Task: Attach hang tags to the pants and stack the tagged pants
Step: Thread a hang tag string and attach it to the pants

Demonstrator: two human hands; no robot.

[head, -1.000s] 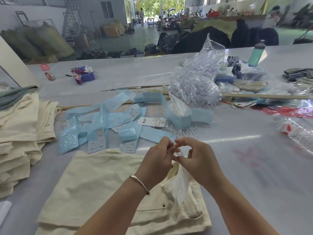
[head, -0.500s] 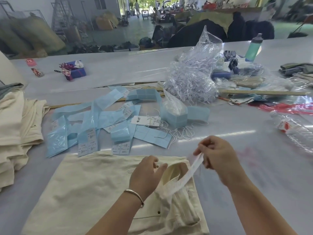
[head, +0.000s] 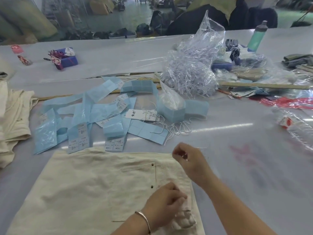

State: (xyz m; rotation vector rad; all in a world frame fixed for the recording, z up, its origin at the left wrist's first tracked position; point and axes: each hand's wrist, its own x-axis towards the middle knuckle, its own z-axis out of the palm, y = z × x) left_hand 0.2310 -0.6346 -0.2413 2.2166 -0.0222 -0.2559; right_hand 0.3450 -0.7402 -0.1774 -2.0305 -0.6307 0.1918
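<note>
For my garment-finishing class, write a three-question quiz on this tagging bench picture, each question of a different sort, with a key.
1. True or false: the teal plastic water bottle lies on its side.
2. On which wrist is the thin silver bangle? A) left B) right
3. Fill in: the scattered light blue paper tag strips lie on the table beyond the folded cream cotton pants, whose visible pocket rivets number ____.

Key
1. False; it stands upright at the far right.
2. A; the left hand bunches white material at the waistband, while the right hand pinches a thin thread.
3. Two.
</note>
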